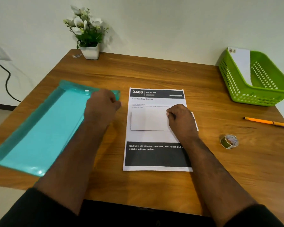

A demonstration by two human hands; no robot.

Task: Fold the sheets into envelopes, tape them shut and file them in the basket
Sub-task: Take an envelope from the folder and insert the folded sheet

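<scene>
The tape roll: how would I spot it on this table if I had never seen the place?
Start at the green basket at the far right corner of the wooden table. Come toward the near edge, past the orange pen. The tape roll lies just nearer, right of the printed sheet: the only small, clear ring there.
</scene>
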